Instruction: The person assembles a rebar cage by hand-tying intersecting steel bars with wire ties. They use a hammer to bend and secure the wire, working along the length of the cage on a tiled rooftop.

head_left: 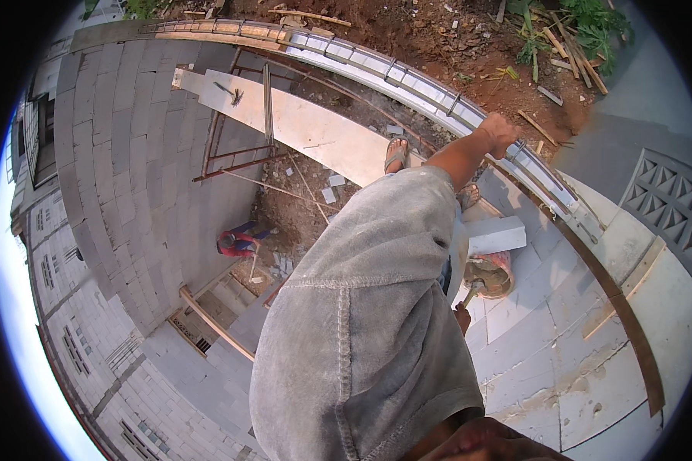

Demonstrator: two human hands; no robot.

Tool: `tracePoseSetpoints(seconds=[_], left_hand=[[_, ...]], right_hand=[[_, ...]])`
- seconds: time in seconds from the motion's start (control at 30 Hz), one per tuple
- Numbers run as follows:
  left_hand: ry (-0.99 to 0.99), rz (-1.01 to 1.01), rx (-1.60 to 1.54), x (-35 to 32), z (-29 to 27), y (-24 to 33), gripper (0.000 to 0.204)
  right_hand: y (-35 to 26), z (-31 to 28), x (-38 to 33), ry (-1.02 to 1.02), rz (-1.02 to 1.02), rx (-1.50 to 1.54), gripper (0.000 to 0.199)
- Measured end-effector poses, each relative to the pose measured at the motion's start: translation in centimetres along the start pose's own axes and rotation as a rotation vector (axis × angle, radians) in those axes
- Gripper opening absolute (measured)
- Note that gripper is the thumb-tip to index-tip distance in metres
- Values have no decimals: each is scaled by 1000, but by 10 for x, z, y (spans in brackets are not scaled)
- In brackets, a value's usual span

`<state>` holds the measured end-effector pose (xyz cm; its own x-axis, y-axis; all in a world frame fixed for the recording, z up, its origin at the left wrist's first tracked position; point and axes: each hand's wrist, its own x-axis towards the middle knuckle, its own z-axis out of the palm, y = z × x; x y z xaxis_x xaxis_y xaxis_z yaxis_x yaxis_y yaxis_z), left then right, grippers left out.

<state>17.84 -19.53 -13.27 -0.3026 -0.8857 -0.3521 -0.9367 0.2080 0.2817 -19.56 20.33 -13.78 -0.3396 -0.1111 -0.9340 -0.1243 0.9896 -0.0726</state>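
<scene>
Left hand (463, 316) mostly behind grey shorts (361, 307)

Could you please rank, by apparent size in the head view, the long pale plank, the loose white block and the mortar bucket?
1. Long pale wooden plank, clearly largest.
2. Loose white rectangular block.
3. Round mortar-caked bucket, partly hidden; about alike with the block, so their order is unsure.

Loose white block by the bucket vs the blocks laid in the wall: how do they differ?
The loose block lies alone, tilted, beside the bucket; the wall blocks sit in even rows. The loose block's faces show clean on all visible sides; the wall blocks show one face each, with joint lines between them. Both are pale grey-white and rectangular.
</scene>
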Motion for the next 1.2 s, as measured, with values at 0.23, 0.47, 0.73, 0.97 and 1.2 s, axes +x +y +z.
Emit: tracePoseSetpoints(seconds=[0.23,0.47,0.73,0.97,1.2], left_hand=[[-33,26,-71,1,0,-2,54],[-59,0,-47,4,4,0,53],[-14,-28,-20,4,11,1,56],[-54,-54,-35,6,7,3,57],[-186,68,6,3,-8,-5,71]], right_hand=[[31,11,-11,-8,-65,-39,27],[27,18,-1,8,-133,-178,30],[-15,2,21,-13,-60,-126,30],[-44,-14,34,-16,-95,-151,29],[-61,-21,43,-8,-123,-122,29]])
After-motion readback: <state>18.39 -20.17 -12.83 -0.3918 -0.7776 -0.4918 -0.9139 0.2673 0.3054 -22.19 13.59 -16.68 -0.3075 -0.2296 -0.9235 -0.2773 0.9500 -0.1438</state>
